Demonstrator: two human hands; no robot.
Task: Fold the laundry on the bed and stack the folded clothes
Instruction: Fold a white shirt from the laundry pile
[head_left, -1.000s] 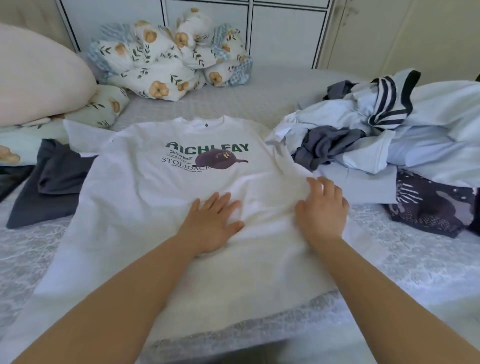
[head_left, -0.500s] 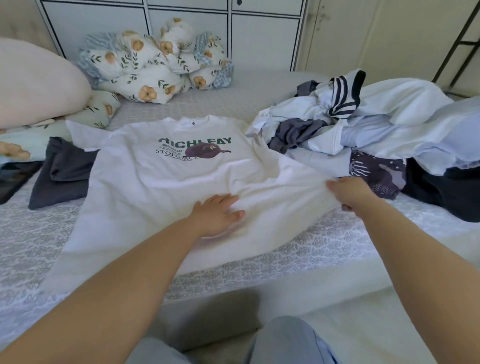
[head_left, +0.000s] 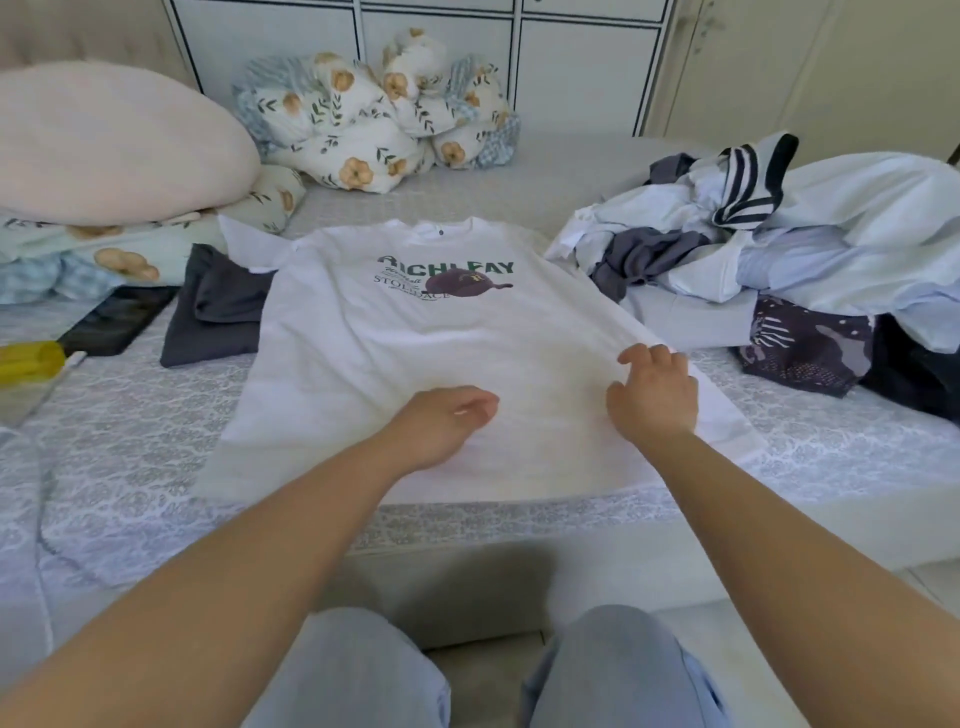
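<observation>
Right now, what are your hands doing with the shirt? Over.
Left hand resting loosely on white T-shirt. Right hand at its right edge, grip unclear. Shirt spread flat, unfolded. Unfolded laundry pile close on the right.
</observation>
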